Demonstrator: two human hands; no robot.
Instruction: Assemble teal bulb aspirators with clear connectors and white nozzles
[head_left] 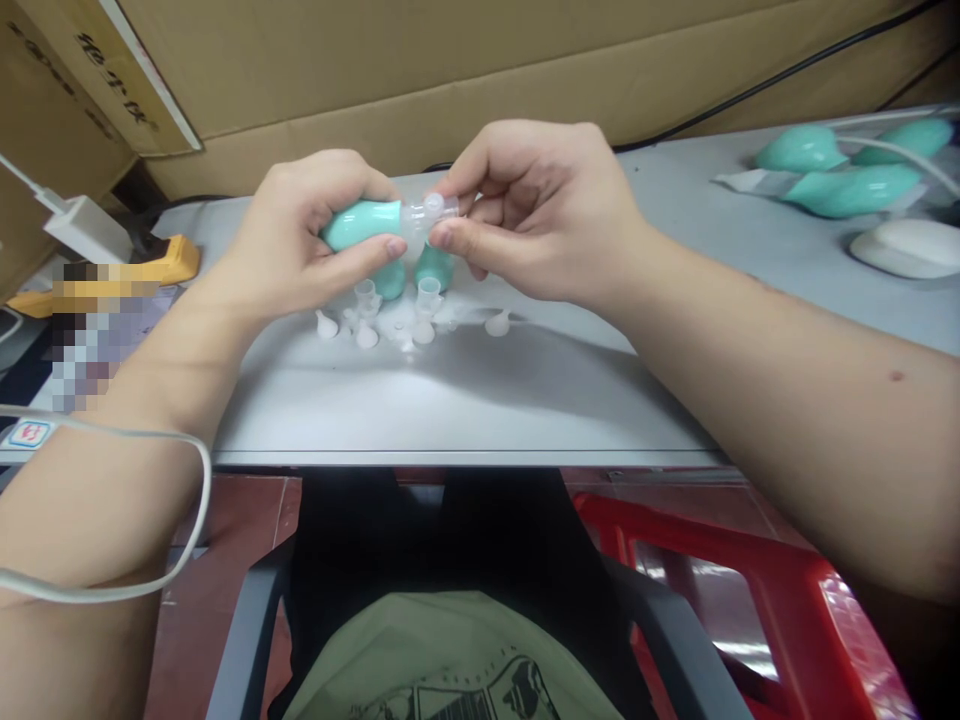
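My left hand (315,225) is wrapped round a teal squeeze bulb (364,224), which lies sideways and looks like part of a nasal aspirator. A clear plastic nozzle (420,211) sits at the bulb's right end. My right hand (536,205) pinches the nozzle's far end between thumb and fingers. Below the hands, two more teal bulbs (433,266) are partly hidden. Close by on the table are clear plastic cups (429,294) and several small whitish tips, among them a separate white tip (497,323) to the right.
Several teal bulbs (859,190) and a white computer mouse (907,248) lie at the right of the grey table (480,410). A white charger (90,232) and a yellow power strip (169,262) are at left. Cardboard (450,70) stands behind. A white cable (202,480) crosses my left forearm.
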